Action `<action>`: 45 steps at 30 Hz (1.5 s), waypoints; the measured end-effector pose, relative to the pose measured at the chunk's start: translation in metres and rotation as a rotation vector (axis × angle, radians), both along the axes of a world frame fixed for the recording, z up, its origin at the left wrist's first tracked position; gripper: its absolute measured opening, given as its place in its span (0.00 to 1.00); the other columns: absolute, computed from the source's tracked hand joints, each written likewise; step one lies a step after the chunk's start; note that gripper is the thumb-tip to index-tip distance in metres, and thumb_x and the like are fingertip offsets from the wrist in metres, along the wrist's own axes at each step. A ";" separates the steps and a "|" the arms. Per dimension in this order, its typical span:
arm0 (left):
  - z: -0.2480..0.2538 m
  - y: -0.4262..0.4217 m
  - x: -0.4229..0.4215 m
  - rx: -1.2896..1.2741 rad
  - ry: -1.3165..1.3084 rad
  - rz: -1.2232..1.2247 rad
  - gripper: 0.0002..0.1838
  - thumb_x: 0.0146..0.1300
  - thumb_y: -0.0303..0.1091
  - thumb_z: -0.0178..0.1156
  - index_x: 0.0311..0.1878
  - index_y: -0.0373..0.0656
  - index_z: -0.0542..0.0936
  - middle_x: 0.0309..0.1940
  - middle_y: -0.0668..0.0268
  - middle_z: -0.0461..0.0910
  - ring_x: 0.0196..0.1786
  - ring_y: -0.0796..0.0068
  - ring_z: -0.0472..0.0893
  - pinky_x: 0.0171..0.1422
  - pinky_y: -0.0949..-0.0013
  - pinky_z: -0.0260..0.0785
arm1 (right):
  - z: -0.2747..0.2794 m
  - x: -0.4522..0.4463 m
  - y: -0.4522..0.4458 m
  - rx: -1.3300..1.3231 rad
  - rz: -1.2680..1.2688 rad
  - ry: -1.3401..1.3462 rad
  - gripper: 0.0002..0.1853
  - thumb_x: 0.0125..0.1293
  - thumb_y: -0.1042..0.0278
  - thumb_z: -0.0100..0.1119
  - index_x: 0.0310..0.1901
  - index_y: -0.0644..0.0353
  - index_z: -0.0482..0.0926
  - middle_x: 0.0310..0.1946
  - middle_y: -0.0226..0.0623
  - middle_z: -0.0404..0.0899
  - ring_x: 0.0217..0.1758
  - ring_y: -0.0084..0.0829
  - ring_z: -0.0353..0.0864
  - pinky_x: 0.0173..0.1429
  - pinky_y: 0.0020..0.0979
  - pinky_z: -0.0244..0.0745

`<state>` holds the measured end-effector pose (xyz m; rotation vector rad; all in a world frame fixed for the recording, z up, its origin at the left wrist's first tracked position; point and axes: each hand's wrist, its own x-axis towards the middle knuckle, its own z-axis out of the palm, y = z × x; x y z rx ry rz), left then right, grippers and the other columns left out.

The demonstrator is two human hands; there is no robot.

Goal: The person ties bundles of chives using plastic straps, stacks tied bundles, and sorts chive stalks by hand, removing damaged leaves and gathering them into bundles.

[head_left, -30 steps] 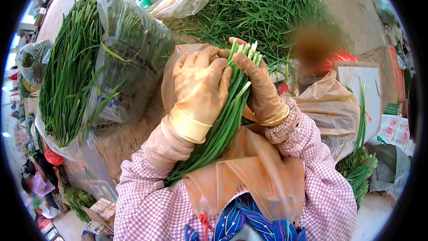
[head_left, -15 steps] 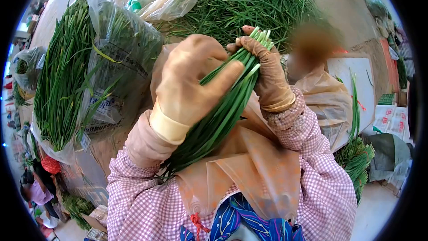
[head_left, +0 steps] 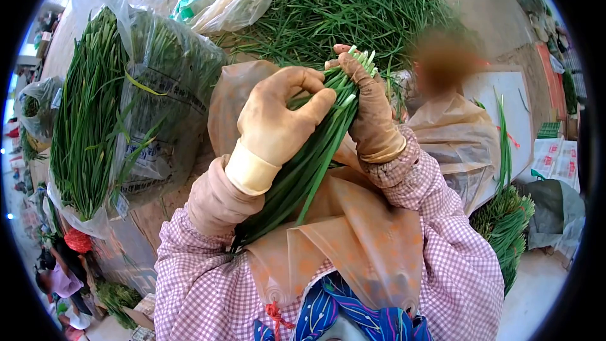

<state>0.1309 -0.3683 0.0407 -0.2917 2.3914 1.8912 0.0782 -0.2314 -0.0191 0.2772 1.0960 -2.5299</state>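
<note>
A bunch of long green leafy stalks (head_left: 309, 158) slants across my front, its pale cut ends at the upper right and its dark leaf tips near my left forearm. My right hand (head_left: 369, 110), in a stained tan glove, is wrapped round the bunch just below the pale ends. Against the left side of the bunch is my left hand (head_left: 284, 113), in a yellowish glove, with thumb and curled fingers brought together at the stalks. Whether a single stalk lies between those fingertips is too small to tell.
A large heap of loose green stalks (head_left: 353, 6) lies beyond my hands. Plastic bags packed with stalks (head_left: 170, 88) stand at the left. A tan plastic sheet (head_left: 454, 145) and a white board (head_left: 505, 98) are at the right. A person (head_left: 63, 281) is far off at lower left.
My left hand has drawn back from the stalks and its fingers have curled in again. The right hand keeps its hold on the bunch, and the view has shifted slightly.
</note>
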 end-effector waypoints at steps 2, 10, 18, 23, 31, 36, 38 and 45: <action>-0.003 0.004 -0.003 -0.118 0.104 -0.027 0.06 0.54 0.25 0.64 0.35 0.34 0.81 0.45 0.59 0.80 0.48 0.69 0.80 0.51 0.71 0.72 | 0.005 0.002 -0.001 -0.010 -0.047 -0.020 0.14 0.63 0.72 0.62 0.49 0.62 0.75 0.35 0.35 0.80 0.37 0.26 0.80 0.43 0.26 0.77; -0.003 0.006 -0.006 -0.640 0.566 -0.232 0.11 0.50 0.32 0.67 0.37 0.41 0.82 0.46 0.56 0.79 0.50 0.53 0.77 0.56 0.57 0.69 | 0.001 0.005 -0.004 0.056 -0.072 -0.041 0.11 0.62 0.74 0.62 0.46 0.60 0.77 0.36 0.30 0.79 0.37 0.23 0.78 0.42 0.26 0.76; -0.007 0.001 -0.022 0.151 0.062 -0.171 0.06 0.56 0.26 0.64 0.35 0.34 0.82 0.52 0.59 0.78 0.42 0.80 0.78 0.47 0.77 0.72 | -0.006 0.003 -0.002 -0.048 -0.042 -0.108 0.09 0.62 0.77 0.59 0.44 0.62 0.77 0.36 0.33 0.80 0.34 0.26 0.81 0.38 0.26 0.79; -0.012 -0.018 -0.058 0.175 0.090 -0.319 0.10 0.58 0.30 0.64 0.41 0.35 0.80 0.49 0.62 0.79 0.42 0.77 0.79 0.49 0.75 0.74 | -0.009 0.001 -0.002 -0.072 0.003 -0.047 0.11 0.63 0.71 0.60 0.46 0.63 0.75 0.33 0.34 0.81 0.32 0.28 0.82 0.37 0.28 0.81; -0.020 -0.002 -0.074 0.186 -0.207 -0.395 0.19 0.56 0.28 0.64 0.53 0.45 0.80 0.48 0.63 0.78 0.50 0.72 0.79 0.57 0.71 0.72 | 0.000 0.009 -0.001 -0.182 0.053 0.036 0.26 0.63 0.47 0.61 0.52 0.59 0.72 0.43 0.32 0.78 0.42 0.24 0.80 0.45 0.27 0.79; -0.034 -0.017 -0.084 -0.447 0.580 -0.791 0.20 0.63 0.37 0.63 0.58 0.48 0.76 0.49 0.68 0.77 0.53 0.74 0.77 0.55 0.70 0.72 | -0.011 0.001 0.013 -0.064 0.165 0.093 0.25 0.61 0.60 0.64 0.56 0.62 0.68 0.37 0.34 0.79 0.41 0.27 0.80 0.47 0.30 0.79; -0.019 -0.006 -0.076 0.747 -0.341 -0.317 0.30 0.60 0.41 0.66 0.65 0.52 0.69 0.54 0.68 0.75 0.56 0.70 0.76 0.59 0.67 0.70 | -0.003 -0.006 0.018 -0.043 0.140 0.276 0.26 0.60 0.63 0.65 0.56 0.63 0.68 0.35 0.34 0.80 0.39 0.29 0.81 0.49 0.31 0.79; -0.030 -0.024 -0.017 0.429 -0.238 -0.744 0.39 0.61 0.40 0.64 0.71 0.39 0.58 0.52 0.62 0.75 0.40 0.85 0.74 0.35 0.80 0.68 | -0.018 -0.115 0.159 -0.232 -0.162 0.302 0.18 0.67 0.68 0.56 0.55 0.64 0.68 0.34 0.32 0.77 0.42 0.30 0.76 0.64 0.42 0.69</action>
